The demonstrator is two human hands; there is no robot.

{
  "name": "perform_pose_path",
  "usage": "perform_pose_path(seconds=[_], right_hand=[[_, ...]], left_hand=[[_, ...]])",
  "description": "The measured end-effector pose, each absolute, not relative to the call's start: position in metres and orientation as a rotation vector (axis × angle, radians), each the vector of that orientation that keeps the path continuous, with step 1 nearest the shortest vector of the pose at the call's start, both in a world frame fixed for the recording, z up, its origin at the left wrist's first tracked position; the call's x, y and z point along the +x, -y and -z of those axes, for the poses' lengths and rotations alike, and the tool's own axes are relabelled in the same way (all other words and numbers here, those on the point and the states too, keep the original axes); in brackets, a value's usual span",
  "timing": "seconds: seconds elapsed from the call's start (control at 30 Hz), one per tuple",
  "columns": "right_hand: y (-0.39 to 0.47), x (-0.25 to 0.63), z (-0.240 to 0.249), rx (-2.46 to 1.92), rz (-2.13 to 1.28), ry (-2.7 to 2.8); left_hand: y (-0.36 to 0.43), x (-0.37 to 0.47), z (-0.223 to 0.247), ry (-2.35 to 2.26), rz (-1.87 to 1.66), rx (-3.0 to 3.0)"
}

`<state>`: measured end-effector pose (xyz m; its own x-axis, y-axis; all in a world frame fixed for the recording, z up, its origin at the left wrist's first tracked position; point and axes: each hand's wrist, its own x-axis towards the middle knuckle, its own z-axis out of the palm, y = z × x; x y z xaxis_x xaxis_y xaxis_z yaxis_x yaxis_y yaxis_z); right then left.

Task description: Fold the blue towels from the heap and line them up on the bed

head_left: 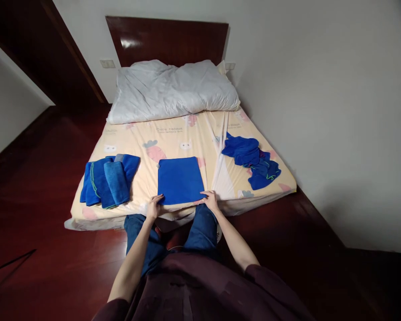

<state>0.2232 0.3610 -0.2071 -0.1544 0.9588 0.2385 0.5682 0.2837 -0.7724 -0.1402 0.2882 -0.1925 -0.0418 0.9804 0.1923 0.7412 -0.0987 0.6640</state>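
Note:
A blue cloth (180,180) lies flat and smooth at the front edge of the bed, between my two hands. My left hand (154,207) pinches its near left corner, and my right hand (210,200) pinches its near right corner. To the left, several folded blue cloths (115,180) overlap in a pile, some with green edging. On the right side of the bed lies a crumpled heap of blue cloths (242,149), also with some green edging.
The bed (133,138) has a cream patterned sheet. A pale quilt (177,89) is bunched near the dark headboard (169,40). White walls stand behind and at the right. A thin black stand (11,263) shows at the lower left above the red floor.

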Motion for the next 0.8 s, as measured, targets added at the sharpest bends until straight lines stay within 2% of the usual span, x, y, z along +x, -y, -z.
perform_pose_path(seconds=[0.3, 0.8], right_hand=[[-0.374, 0.227, 0.217, -1.303, -0.944, 1.7], [-0.37, 0.237, 0.219, -1.294, -1.063, 1.591]], left_hand=[[-0.293, -0.147, 0.197, -1.88, -1.025, 1.708], [-0.285, -0.155, 0.196, -1.801, -1.012, 1.656]])
